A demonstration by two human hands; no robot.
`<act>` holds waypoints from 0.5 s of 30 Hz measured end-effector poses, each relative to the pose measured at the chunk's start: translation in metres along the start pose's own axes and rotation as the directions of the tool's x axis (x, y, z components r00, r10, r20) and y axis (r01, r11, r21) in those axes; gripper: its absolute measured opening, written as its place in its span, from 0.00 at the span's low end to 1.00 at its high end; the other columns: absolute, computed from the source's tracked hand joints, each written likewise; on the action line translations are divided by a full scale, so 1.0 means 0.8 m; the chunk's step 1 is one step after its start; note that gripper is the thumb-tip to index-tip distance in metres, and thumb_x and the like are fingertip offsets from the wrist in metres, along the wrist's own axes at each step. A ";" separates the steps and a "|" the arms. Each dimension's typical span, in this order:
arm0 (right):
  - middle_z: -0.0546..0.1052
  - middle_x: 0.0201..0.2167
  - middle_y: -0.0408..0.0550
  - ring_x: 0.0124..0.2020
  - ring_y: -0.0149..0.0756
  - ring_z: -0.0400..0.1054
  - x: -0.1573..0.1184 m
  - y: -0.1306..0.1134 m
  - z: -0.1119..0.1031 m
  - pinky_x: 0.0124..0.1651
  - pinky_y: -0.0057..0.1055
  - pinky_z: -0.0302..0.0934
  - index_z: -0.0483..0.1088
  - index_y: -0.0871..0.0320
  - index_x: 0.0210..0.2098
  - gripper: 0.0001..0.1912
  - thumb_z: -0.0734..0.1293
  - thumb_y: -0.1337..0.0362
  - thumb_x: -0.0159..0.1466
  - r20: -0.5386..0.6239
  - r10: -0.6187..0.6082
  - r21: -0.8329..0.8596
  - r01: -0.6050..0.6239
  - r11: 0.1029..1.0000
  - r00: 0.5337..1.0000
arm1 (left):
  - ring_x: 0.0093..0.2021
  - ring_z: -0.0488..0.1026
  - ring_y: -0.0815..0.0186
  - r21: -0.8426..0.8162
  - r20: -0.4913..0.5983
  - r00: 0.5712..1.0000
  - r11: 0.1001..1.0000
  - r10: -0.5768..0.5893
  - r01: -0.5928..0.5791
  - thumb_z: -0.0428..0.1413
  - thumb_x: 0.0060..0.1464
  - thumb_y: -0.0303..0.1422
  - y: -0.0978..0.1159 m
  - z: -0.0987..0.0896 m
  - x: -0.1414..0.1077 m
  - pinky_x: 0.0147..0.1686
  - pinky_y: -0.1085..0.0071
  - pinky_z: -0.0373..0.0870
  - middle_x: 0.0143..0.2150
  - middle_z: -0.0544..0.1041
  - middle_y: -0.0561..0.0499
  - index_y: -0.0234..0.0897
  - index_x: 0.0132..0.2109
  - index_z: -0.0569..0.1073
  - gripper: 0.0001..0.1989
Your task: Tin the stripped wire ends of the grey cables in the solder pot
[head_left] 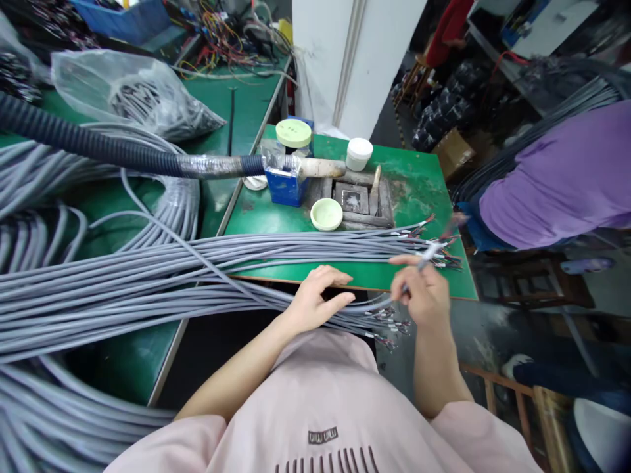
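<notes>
Many grey cables [296, 246] run from the left across the green table, their stripped ends with thin coloured wires at the right. A lower bundle [231, 295] passes by the table's front edge toward my lap. My left hand [315, 299] lies over this lower bundle, fingers spread and thumb apart. My right hand [421, 289] is closed around one grey cable near its end. The white-banded tip [432, 249] of that cable points up to the right, blurred, above the ends of the upper bundle.
Behind the cables are a pale green bowl [326, 214], a square soldering pot [351, 198], a white jar [359, 154], a blue box [286, 186] and a ribbed hose [148, 159]. A person in purple [562, 177] is at the right. Coiled cables [182, 203] lie left.
</notes>
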State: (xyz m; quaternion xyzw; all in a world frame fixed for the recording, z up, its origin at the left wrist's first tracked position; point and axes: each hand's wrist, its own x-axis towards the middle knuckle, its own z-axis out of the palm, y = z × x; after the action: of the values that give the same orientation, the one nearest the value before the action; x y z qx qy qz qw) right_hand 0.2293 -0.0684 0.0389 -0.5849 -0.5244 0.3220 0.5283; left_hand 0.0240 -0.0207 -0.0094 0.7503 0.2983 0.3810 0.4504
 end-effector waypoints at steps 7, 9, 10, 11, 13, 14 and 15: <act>0.67 0.15 0.36 0.16 0.26 0.61 -0.026 -0.003 0.040 0.25 0.25 0.58 0.69 0.58 0.39 0.12 0.56 0.61 0.68 0.499 0.109 -0.263 0.031 0.964 0.860 | 0.33 0.70 0.68 -0.508 -0.035 0.979 0.847 -0.201 0.156 0.61 0.51 0.39 0.013 -0.002 0.021 0.40 0.69 0.66 0.30 0.73 0.50 0.35 0.35 0.77 0.11; 0.68 0.15 0.36 0.18 0.27 0.63 -0.027 -0.003 0.043 0.27 0.25 0.59 0.69 0.58 0.39 0.12 0.56 0.62 0.68 0.515 0.101 -0.262 0.044 0.964 0.851 | 0.31 0.69 0.70 -0.590 -0.006 0.963 0.778 -0.270 0.214 0.61 0.51 0.40 0.012 0.003 0.022 0.37 0.71 0.66 0.30 0.73 0.50 0.34 0.30 0.76 0.12; 0.68 0.15 0.37 0.18 0.27 0.63 -0.027 -0.003 0.044 0.27 0.25 0.59 0.69 0.58 0.39 0.12 0.56 0.62 0.68 0.517 0.094 -0.255 0.048 0.966 0.851 | 0.30 0.68 0.70 -0.624 0.008 0.955 0.745 -0.297 0.237 0.62 0.50 0.40 0.012 0.005 0.022 0.36 0.72 0.65 0.30 0.72 0.51 0.33 0.29 0.75 0.13; 0.69 0.16 0.37 0.19 0.27 0.63 -0.027 -0.003 0.044 0.28 0.25 0.59 0.69 0.58 0.38 0.11 0.57 0.62 0.68 0.514 0.087 -0.247 0.051 0.968 0.853 | 0.29 0.67 0.71 -0.652 0.019 0.949 0.716 -0.315 0.251 0.62 0.50 0.40 0.012 0.007 0.022 0.34 0.72 0.65 0.29 0.72 0.51 0.33 0.28 0.74 0.13; 0.70 0.17 0.38 0.19 0.27 0.64 -0.026 -0.003 0.043 0.28 0.24 0.58 0.69 0.58 0.35 0.12 0.57 0.62 0.67 0.489 0.062 -0.226 0.059 0.972 0.870 | 0.27 0.66 0.73 -0.691 0.038 0.944 0.674 -0.329 0.262 0.62 0.49 0.40 0.013 0.011 0.023 0.32 0.74 0.65 0.27 0.71 0.52 0.32 0.28 0.73 0.14; 0.70 0.17 0.38 0.19 0.26 0.63 -0.026 -0.004 0.044 0.28 0.24 0.58 0.69 0.58 0.34 0.12 0.57 0.61 0.68 0.468 0.048 -0.218 0.063 0.974 0.882 | 0.27 0.66 0.73 -0.703 0.044 0.943 0.660 -0.330 0.264 0.62 0.49 0.40 0.014 0.012 0.023 0.31 0.74 0.65 0.26 0.71 0.53 0.32 0.28 0.73 0.14; 0.70 0.17 0.38 0.20 0.26 0.63 -0.026 -0.004 0.044 0.27 0.24 0.57 0.69 0.57 0.33 0.13 0.57 0.61 0.68 0.443 0.037 -0.216 0.066 0.974 0.896 | 0.26 0.66 0.73 -0.710 0.043 0.943 0.654 -0.329 0.260 0.63 0.49 0.40 0.015 0.013 0.023 0.30 0.74 0.65 0.25 0.71 0.53 0.32 0.28 0.72 0.14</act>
State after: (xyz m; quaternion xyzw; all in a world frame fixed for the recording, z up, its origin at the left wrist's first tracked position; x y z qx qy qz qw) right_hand 0.1906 -0.0788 0.0298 -0.5481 -0.6684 0.3816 0.3274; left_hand 0.0440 -0.0162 0.0040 0.4437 0.2671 0.4209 0.7448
